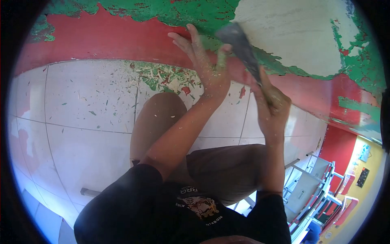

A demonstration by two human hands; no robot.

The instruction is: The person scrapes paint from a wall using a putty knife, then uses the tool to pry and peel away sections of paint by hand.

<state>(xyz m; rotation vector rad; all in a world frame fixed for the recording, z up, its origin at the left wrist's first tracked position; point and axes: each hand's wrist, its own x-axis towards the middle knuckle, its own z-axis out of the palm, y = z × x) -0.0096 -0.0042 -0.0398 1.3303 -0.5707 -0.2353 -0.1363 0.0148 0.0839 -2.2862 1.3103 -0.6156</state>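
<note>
My right hand [274, 101] is wrapped round the handle of a scraper [241, 44], whose wide dark blade tilts up and left against the wall. The blade's end lies at the border between green paint [195, 16] and a bare whitish patch [284, 32]. To the left of the blade, my left hand [207, 67] has its fingers spread, close to the red band [109, 36] low on the wall. Paint dust and small chips cling to the left hand and forearm. The green paint has ragged, peeling edges.
Green, red and whitish paint flakes [170, 79] are heaped on the white tiled floor [89, 101] along the wall's foot. My bent knee [160, 114] is beside them. Stacked chairs and tables [308, 191] stand at the lower right, near a red and yellow wall [365, 166].
</note>
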